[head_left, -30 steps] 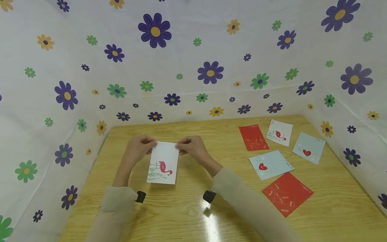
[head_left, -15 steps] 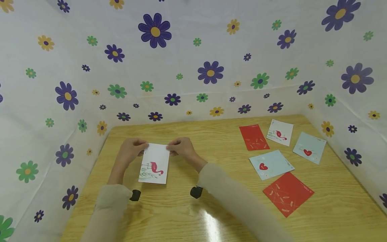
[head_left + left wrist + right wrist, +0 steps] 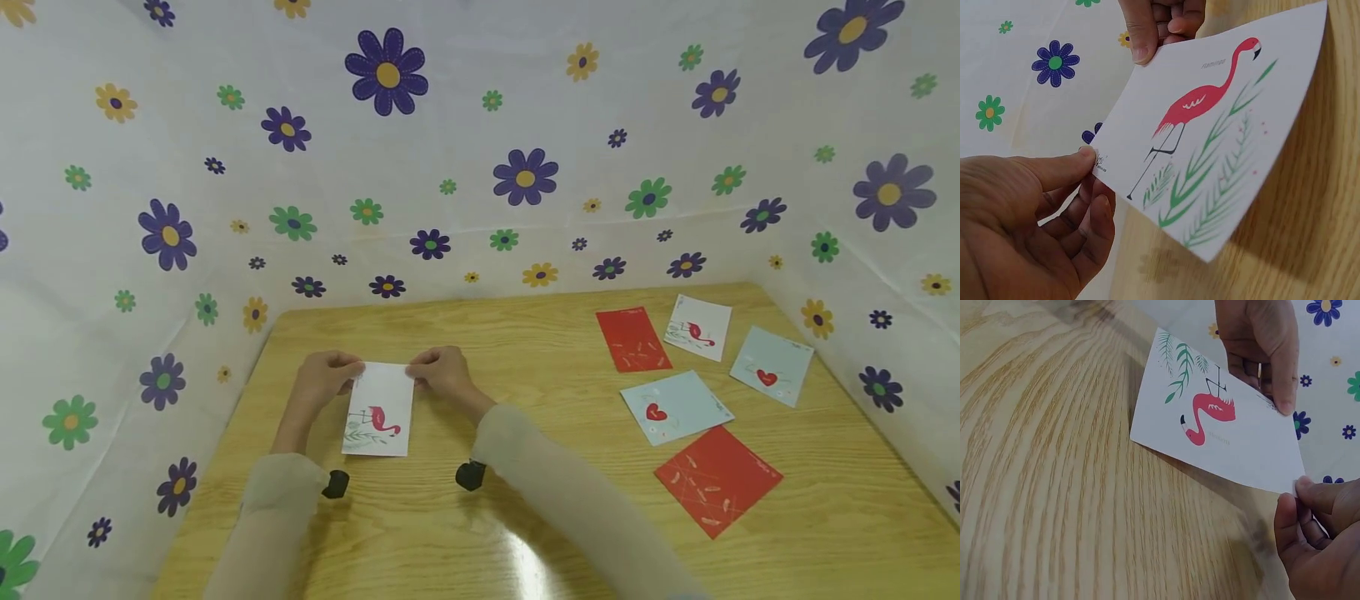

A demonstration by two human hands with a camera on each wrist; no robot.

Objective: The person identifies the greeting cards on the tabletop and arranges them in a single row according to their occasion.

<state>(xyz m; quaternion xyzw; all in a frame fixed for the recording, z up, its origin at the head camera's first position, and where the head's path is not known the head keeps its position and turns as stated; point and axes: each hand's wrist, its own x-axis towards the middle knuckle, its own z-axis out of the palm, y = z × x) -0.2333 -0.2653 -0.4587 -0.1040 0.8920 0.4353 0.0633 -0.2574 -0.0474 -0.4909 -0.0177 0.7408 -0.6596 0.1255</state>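
Note:
A white card with a red flamingo and green leaves (image 3: 378,408) is held between both hands at the left-middle of the table. The left hand (image 3: 321,382) pinches its far left corner between thumb and fingers. At the far right corner the right hand (image 3: 447,377) pinches it the same way. In the left wrist view the card (image 3: 1210,125) bows slightly, its far end raised off the wood. The right wrist view shows the card's near edge (image 3: 1147,394) close above the table, with a shadow beneath; whether it touches there I cannot tell.
On the right of the wooden table (image 3: 525,367) lie a red card (image 3: 634,340), another flamingo card (image 3: 698,327), two pale blue heart cards (image 3: 771,367) (image 3: 677,408) and a larger-looking red card (image 3: 718,482). A white flowered cloth (image 3: 450,125) surrounds the table's back and sides.
Both hands have moved left with the flamingo card and lowered it slightly toward the table. The cards on the right have stayed in place.

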